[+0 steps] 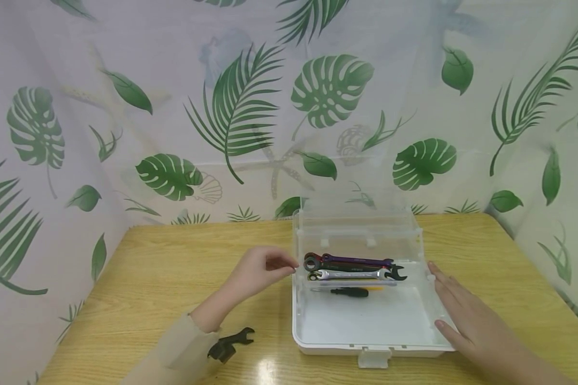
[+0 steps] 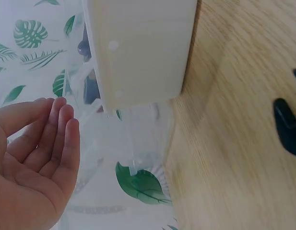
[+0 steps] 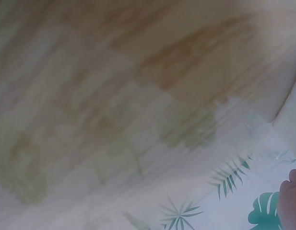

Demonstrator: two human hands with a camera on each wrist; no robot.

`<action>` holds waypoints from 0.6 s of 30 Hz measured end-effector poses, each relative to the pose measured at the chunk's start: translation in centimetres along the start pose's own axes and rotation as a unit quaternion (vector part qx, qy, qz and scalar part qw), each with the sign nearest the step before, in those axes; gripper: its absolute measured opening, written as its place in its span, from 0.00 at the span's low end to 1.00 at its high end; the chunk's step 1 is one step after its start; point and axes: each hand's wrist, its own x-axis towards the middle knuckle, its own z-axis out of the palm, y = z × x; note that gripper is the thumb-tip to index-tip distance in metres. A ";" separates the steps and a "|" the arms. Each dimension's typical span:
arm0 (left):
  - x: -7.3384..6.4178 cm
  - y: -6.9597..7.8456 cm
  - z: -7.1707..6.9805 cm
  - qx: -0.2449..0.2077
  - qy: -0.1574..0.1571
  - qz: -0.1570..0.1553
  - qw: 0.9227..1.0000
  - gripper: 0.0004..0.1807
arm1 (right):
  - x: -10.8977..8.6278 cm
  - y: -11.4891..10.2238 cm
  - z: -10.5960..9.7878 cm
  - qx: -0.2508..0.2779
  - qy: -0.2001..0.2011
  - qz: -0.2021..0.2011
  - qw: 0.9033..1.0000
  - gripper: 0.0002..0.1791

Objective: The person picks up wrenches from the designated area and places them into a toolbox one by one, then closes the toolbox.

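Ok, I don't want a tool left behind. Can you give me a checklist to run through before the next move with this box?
1. White plastic toolbox open: ok, its inside shows.
2. Shiny silver metal wrench inside: ok, among other wrenches.
3. Black-handled screwdriver inside: ok.
4. Black open-ended wrench inside: not ok, it lies on the yellowish wood-grain table.
5. Bare right hand at the toolbox's right side: ok.
6. Bare left hand off the toolbox: cannot tell, fingers are at its left edge, contact unclear.

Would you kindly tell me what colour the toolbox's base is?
The toolbox's base is white, showing best in the head view.
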 end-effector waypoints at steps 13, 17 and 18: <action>-3.4 -2.3 -1.6 -0.017 0.027 -0.039 0.999 0.07 | -0.1 -0.3 -0.3 -0.001 -0.034 0.039 0.999 0.43; -4.2 -2.9 -1.8 -0.024 0.029 -0.051 0.998 0.07 | -0.1 -0.3 -0.3 -0.001 -0.034 0.039 0.999 0.43; -4.4 -3.0 -1.8 -0.025 0.029 -0.054 0.998 0.07 | -0.1 -0.3 -0.3 -0.002 -0.035 0.039 0.999 0.43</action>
